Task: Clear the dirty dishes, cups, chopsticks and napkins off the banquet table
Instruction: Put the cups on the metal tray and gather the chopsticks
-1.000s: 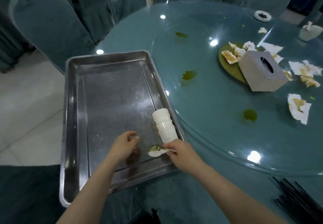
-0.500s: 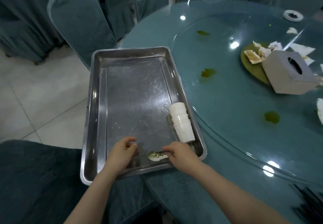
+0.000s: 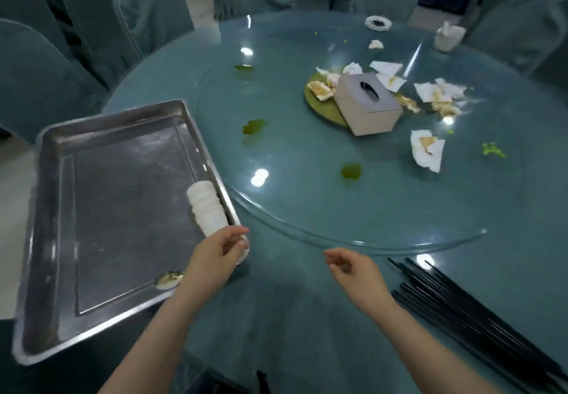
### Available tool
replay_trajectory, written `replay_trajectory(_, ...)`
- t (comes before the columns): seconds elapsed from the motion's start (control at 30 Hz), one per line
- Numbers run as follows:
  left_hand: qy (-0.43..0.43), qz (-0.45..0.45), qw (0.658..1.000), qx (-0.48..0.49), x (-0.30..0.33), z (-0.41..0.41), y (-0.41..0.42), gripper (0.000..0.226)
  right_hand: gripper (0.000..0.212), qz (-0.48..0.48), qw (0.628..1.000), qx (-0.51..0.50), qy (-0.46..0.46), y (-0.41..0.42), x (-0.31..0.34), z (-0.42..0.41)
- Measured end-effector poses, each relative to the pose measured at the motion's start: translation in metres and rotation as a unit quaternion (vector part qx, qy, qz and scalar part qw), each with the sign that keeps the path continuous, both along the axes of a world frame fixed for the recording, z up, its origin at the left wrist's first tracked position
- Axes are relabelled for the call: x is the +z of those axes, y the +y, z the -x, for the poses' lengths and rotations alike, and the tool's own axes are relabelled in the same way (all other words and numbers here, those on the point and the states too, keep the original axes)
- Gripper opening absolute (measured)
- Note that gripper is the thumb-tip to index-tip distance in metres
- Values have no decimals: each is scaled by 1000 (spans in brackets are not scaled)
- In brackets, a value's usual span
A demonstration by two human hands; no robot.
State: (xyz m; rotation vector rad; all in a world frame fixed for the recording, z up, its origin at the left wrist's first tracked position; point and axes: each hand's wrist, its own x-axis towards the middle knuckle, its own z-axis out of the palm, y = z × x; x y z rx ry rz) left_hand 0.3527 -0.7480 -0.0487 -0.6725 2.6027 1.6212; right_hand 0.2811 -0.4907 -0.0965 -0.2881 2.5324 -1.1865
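Observation:
A metal tray [image 3: 52, 240] sits at the table's left edge. Inside it lie a stack of white cups [image 3: 207, 212] on its side and a soiled white spoon [image 3: 169, 278]. My left hand [image 3: 215, 255] grips the tray's near right corner, fingers curled at the rim. Over the tablecloth, my right hand [image 3: 353, 267] hovers loosely curled and holds nothing. Several black chopsticks [image 3: 461, 316] lie at the near right. Dirty napkins [image 3: 427, 149] are scattered on the glass turntable [image 3: 307, 197] around a green plate [image 3: 322, 111].
A grey tissue box [image 3: 367, 104] stands half on the green plate. A small white dish [image 3: 378, 22] and a white pot [image 3: 448, 37] sit at the far edge. Green spills [image 3: 350, 170] dot the glass. Covered chairs [image 3: 153, 15] ring the table.
My right hand let go of the spoon, which now lies in the tray, and drew away to the right. My left hand moved from the tray's floor to its near right corner.

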Motion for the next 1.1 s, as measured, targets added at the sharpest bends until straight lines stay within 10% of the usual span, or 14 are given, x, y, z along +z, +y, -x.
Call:
replay_trajectory(0.23, 12, 28, 995, -97, -3, 26, 102, 32, 46, -77, 993, -89, -18, 161, -13, -14)
replay_trajectory(0.57, 57, 60, 991, -109, 6, 64, 180, 36, 131, -329, 939, -32, -100, 296, -52, -16)
replay_trajectory(0.83, 49, 72, 987, -138, -5, 71, 224, 38, 126, -351, 936, 25, -13, 304, -76, -33)
replay_trajectory(1.1, -12, 203, 920, -335, -42, 82, 283, 40, 69, -348, 933, 15, 93, 304, -76, -33)
